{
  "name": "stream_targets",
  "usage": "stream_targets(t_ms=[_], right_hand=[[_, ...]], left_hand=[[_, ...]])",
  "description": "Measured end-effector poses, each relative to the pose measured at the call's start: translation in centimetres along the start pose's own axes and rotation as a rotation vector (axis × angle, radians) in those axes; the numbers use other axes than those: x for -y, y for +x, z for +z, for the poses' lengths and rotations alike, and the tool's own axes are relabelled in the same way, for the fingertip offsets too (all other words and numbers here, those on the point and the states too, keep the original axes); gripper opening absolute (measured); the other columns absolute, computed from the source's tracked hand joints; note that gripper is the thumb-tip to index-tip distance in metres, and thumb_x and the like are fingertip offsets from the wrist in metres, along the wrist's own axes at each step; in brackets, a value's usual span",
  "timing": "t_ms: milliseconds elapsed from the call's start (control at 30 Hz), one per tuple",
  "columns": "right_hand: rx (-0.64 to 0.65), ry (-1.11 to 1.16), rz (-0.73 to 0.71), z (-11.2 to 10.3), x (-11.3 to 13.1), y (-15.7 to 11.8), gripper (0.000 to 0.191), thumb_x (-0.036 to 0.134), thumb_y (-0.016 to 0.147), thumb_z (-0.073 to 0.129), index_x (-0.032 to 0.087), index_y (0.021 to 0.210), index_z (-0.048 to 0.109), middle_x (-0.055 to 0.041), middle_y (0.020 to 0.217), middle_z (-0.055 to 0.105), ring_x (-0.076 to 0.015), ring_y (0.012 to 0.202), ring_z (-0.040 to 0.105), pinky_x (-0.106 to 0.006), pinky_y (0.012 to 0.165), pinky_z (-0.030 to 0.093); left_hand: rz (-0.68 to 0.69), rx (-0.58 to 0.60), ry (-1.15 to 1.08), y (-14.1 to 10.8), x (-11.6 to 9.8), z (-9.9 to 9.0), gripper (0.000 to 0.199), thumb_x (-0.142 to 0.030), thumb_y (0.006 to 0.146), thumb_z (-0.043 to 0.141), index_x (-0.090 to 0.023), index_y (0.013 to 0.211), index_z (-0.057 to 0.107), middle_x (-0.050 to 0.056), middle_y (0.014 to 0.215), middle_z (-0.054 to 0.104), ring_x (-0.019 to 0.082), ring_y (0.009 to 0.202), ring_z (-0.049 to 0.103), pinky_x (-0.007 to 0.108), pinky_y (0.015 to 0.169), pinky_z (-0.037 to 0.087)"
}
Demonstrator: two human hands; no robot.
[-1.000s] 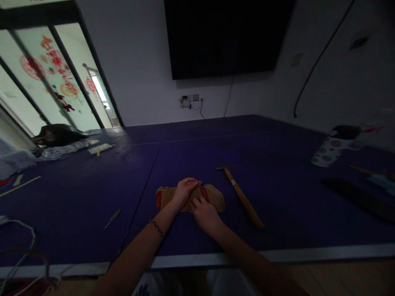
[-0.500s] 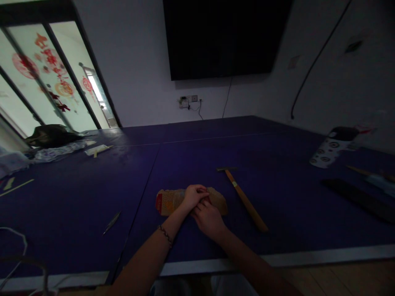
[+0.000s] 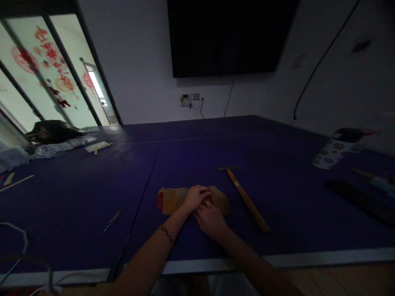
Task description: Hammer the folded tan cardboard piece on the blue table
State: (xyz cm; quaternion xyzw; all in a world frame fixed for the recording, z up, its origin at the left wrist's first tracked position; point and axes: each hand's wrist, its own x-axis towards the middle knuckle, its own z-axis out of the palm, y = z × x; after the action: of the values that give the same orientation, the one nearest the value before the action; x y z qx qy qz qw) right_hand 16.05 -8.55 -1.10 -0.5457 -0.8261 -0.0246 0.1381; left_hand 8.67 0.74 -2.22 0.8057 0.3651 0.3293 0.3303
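A tan, textured insole (image 3: 174, 200) with a red end and a dull orange patch lies flat on the blue table. My left hand (image 3: 196, 197), a beaded bracelet at its wrist, rests over the insole's middle with fingers curled and pressed together. Just below and touching it, my right hand (image 3: 209, 217) is closed too, its fingertips meeting the left ones. Any small thing between the fingertips is hidden. To the right of my hands lies a hammer (image 3: 247, 199) with a wooden handle, its thin metal head pointing away from me.
A pair of tweezers (image 3: 112, 220) lies left on the table (image 3: 197, 156), across a seam. At the right are a patterned cup (image 3: 331, 153) and a long black object (image 3: 354, 197). A white cable (image 3: 23, 236) curls at the front left; a dark bag (image 3: 52, 131) sits behind.
The view has shifted slightly, so things sit a little to the right in the picture. My hands stay together on the insole with barely any visible movement.
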Motion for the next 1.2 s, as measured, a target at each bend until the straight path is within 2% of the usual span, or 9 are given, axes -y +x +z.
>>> stream_targets(t_ms=[500,667,767,833,867,967,1033,1133,1200], right_hand=[[-0.017,0.08,0.013,0.5,-0.2,0.1,0.022,0.017,0.081,0.045,0.015,0.091,0.064,-0.0099,0.098,0.063,-0.0246,0.096,0.05,-0.037,0.086,0.037],[-0.049,0.168,0.041,-0.3,-1.5,0.1,0.016,0.024,0.079,0.05,0.02,0.08,0.065,-0.0028,0.084,0.067,-0.0169,0.084,0.057,-0.025,0.077,0.041],[-0.15,0.143,0.222,-1.7,-3.6,-0.7,0.029,0.027,0.086,0.037,0.019,0.081,0.064,-0.0057,0.082,0.066,-0.017,0.076,0.06,-0.026,0.07,0.042],[-0.235,0.081,0.433,-2.7,-5.7,-1.8,0.033,0.027,0.087,0.032,0.014,0.083,0.062,-0.0118,0.082,0.064,-0.0221,0.075,0.06,-0.031,0.068,0.041],[-0.269,0.033,0.58,-3.2,-6.9,-2.5,0.027,0.029,0.085,0.038,0.014,0.084,0.06,-0.0124,0.084,0.063,-0.0242,0.078,0.059,-0.033,0.07,0.041],[-0.163,-0.016,0.823,-3.8,-10.5,-4.6,0.024,0.03,0.073,0.057,0.009,0.085,0.054,-0.0202,0.091,0.057,-0.033,0.087,0.054,-0.039,0.073,0.038],[-0.085,0.273,0.931,-3.9,-12.6,-5.4,0.023,0.025,0.066,0.064,0.011,0.08,0.052,-0.0199,0.093,0.054,-0.0348,0.092,0.051,-0.04,0.074,0.036],[-0.002,0.531,0.939,-3.9,-14.9,-5.2,0.019,0.015,0.058,0.066,0.016,0.06,0.047,-0.0083,0.069,0.055,-0.0303,0.083,0.055,-0.035,0.068,0.039],[0.025,0.71,0.926,-4.2,-15.5,-4.3,0.018,0.013,0.06,0.062,0.017,0.054,0.045,-0.0035,0.056,0.051,-0.0253,0.071,0.057,-0.031,0.06,0.04]], left_hand=[[0.093,0.083,0.075,0.3,0.2,-0.2,0.012,-0.023,0.07,0.058,-0.023,0.067,0.07,0.001,0.071,0.066,0.016,0.073,0.055,0.025,0.072,0.038],[0.09,0.065,0.144,0.3,0.5,-0.1,0.013,-0.026,0.071,0.058,-0.022,0.068,0.069,0.002,0.072,0.065,0.016,0.073,0.053,0.026,0.07,0.038],[0.109,0.053,0.168,0.2,0.6,0.0,0.013,-0.028,0.071,0.058,-0.022,0.068,0.069,0.002,0.072,0.064,0.016,0.073,0.052,0.026,0.067,0.037],[0.11,0.044,0.181,0.1,0.6,0.0,0.015,-0.03,0.072,0.058,-0.021,0.067,0.069,0.002,0.072,0.064,0.015,0.073,0.051,0.025,0.068,0.037],[0.101,0.044,0.197,0.1,0.5,0.1,0.016,-0.031,0.073,0.057,-0.021,0.068,0.069,0.002,0.073,0.064,0.015,0.074,0.051,0.025,0.068,0.037],[0.067,0.065,0.268,0.1,0.3,0.0,0.018,-0.033,0.074,0.056,-0.02,0.072,0.068,0.001,0.077,0.064,0.015,0.078,0.051,0.025,0.072,0.037],[0.065,0.077,0.299,0.1,0.2,0.1,0.018,-0.033,0.075,0.055,-0.02,0.076,0.068,0.001,0.08,0.064,0.014,0.08,0.051,0.024,0.073,0.038],[0.065,0.071,0.325,0.1,0.1,0.1,0.018,-0.033,0.076,0.055,-0.021,0.078,0.068,0.0,0.081,0.064,0.014,0.081,0.051,0.023,0.074,0.038],[0.057,0.063,0.339,0.1,0.2,0.2,0.018,-0.034,0.075,0.055,-0.021,0.078,0.068,0.0,0.08,0.064,0.014,0.082,0.051,0.023,0.074,0.038]])
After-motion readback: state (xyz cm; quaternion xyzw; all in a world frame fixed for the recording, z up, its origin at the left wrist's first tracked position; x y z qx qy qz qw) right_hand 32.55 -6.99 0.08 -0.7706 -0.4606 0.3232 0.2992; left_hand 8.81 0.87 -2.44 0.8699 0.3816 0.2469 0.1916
